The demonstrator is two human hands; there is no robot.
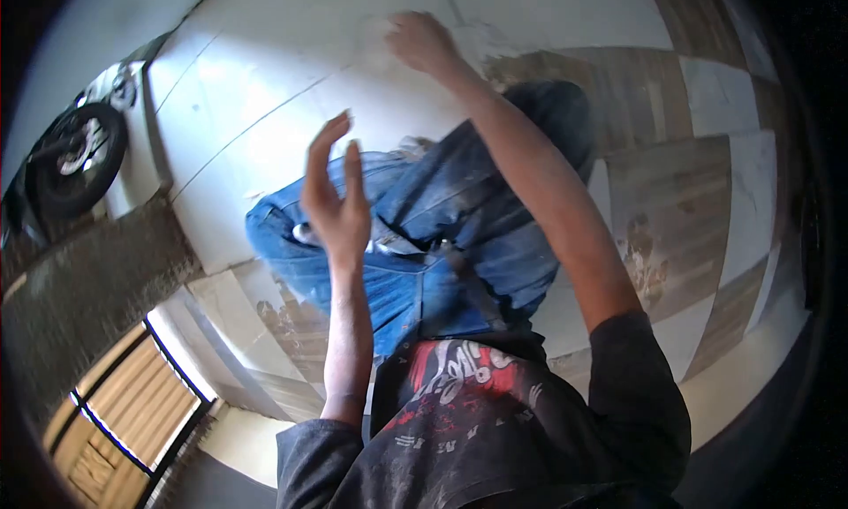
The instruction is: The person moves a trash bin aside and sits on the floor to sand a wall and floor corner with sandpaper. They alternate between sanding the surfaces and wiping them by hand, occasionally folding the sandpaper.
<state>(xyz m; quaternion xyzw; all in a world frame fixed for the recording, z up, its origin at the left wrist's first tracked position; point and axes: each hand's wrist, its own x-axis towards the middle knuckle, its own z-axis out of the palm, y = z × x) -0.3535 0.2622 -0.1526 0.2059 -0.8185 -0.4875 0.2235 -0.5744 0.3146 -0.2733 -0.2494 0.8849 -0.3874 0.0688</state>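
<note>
My left hand (336, 196) is raised above my bent left knee, its fingers and thumb apart and nothing between them. Further out, my right hand (424, 43) is over the pale floor tiles (274, 81), somewhat blurred. Its fingers are curled in, and what they hold, if anything, is hidden. Close to that hand, a whitish smear (481, 41) marks the tile surface. My legs in blue jeans (397, 279) are folded beneath my arms, and a dark printed T-shirt (495, 421) covers my torso.
A motorcycle wheel (84, 160) stands at the far left beyond a low dark ledge (97, 275). Brown and white patterned tiles (671, 209) with scuff marks run along my right. A wooden panel in a black frame (132, 403) shows at lower left.
</note>
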